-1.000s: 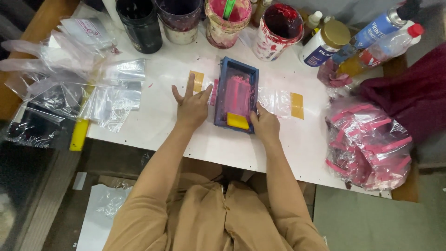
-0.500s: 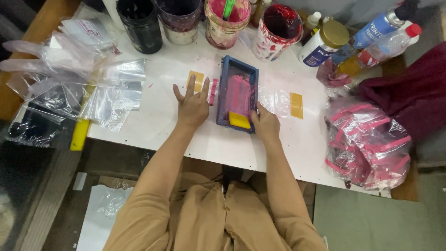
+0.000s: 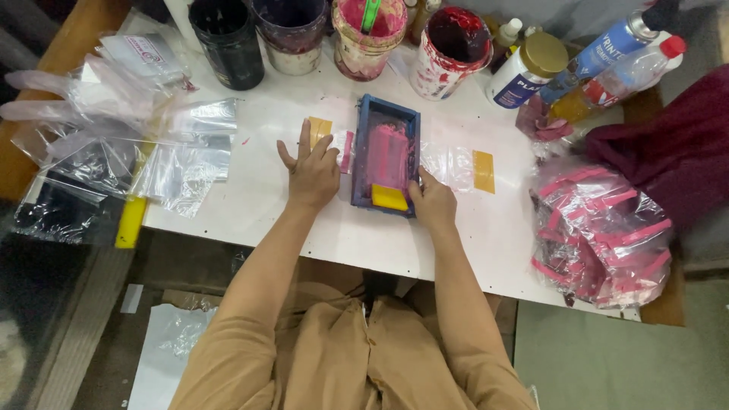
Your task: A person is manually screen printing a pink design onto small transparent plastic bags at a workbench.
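A small blue-framed printing screen (image 3: 385, 154) smeared with pink ink lies on the white table (image 3: 250, 205). A yellow squeegee (image 3: 389, 197) sits at its near end. My right hand (image 3: 433, 201) grips the frame's near right corner, next to the squeegee. My left hand (image 3: 311, 171) rests flat on the table just left of the frame, fingers spread, over a clear plastic bag with a yellow strip (image 3: 320, 130).
Several ink tubs (image 3: 448, 53) and bottles (image 3: 528, 68) line the far edge. Clear bags (image 3: 152, 144) are heaped at the left, printed pink bags (image 3: 600, 228) at the right. Another clear bag with a yellow strip (image 3: 484, 171) lies right of the frame.
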